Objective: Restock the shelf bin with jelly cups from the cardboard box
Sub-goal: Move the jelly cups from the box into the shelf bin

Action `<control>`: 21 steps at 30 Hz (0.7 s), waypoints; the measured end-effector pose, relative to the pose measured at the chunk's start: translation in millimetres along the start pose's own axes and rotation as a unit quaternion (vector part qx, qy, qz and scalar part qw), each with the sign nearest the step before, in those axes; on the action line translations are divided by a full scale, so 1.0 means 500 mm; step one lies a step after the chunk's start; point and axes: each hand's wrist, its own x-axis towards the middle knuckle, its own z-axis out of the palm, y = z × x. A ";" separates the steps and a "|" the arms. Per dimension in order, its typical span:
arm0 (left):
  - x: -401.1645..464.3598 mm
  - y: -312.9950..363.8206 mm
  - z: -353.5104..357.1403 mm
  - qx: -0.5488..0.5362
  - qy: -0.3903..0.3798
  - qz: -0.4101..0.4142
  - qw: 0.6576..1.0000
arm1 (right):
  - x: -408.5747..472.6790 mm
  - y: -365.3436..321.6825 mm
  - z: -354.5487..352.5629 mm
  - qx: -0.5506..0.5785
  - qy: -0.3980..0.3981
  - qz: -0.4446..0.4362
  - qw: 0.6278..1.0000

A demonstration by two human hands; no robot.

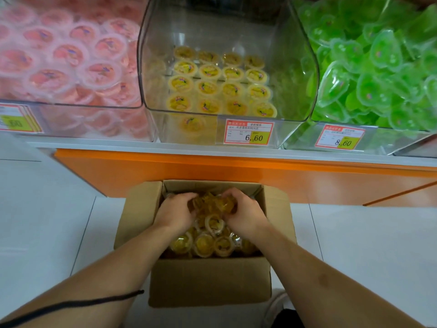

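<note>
A cluster of yellow jelly cups [212, 204] is being gripped inside the cardboard box [208, 278] by left hand [176, 213] and right hand [246, 210], fingers curled round it; the clear shelf bin [227, 27] is being left part-filled.

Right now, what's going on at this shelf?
A person is restocking. Both hands, left hand and right hand, are down in the open cardboard box on the floor, fingers curled around a clump of yellow jelly cups. Nothing has been lifted out yet. Above, the clear middle bin holds only a low layer of yellow cups, while the pink bin and green bin beside it look full.
</note>
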 end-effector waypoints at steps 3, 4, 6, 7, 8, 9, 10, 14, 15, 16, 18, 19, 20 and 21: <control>-0.018 0.007 0.002 -0.010 0.050 0.003 0.999 | 0.004 -0.003 0.002 0.019 0.001 0.004 1.000; -0.024 0.010 0.003 -0.014 0.066 0.000 0.998 | 0.003 -0.005 0.003 0.022 -0.002 0.004 1.000; -0.036 0.018 0.000 -0.019 0.091 0.006 0.996 | 0.001 -0.009 0.003 0.023 -0.008 0.004 1.000; -0.043 0.022 -0.004 -0.021 0.102 0.009 0.994 | -0.002 -0.012 0.001 0.023 -0.008 0.004 1.000; -0.048 0.024 -0.008 -0.025 0.108 0.009 0.994 | -0.005 -0.015 0.000 0.023 -0.008 0.003 1.000; -0.051 0.024 -0.012 -0.029 0.106 0.006 0.994 | -0.010 -0.016 -0.002 0.024 -0.009 0.003 1.000; -0.054 0.024 -0.015 -0.029 0.103 0.002 0.994 | -0.015 -0.018 -0.006 0.026 -0.010 0.004 1.000; -0.056 0.021 -0.023 -0.067 0.069 0.007 0.995 | -0.036 -0.027 -0.022 0.044 -0.006 0.007 0.999; -0.052 0.019 -0.024 -0.069 0.061 0.018 0.996 | -0.037 -0.028 -0.023 0.049 -0.004 0.009 0.999; -0.047 0.018 -0.023 -0.061 0.053 0.027 0.996 | -0.036 -0.028 -0.022 0.054 -0.002 0.011 0.998; -0.033 0.015 -0.018 -0.037 0.036 0.038 0.998 | -0.032 -0.026 -0.015 0.060 -0.002 0.013 0.998; -0.024 0.013 -0.013 -0.024 0.023 0.038 0.999 | -0.029 -0.024 -0.012 0.064 -0.004 0.015 0.998; -0.014 0.011 -0.008 -0.007 0.008 0.031 0.999 | -0.024 -0.022 -0.008 0.067 -0.005 0.017 0.998; -0.005 0.007 -0.003 0.009 -0.007 0.021 1.000 | -0.018 -0.018 -0.005 0.068 -0.006 0.018 0.997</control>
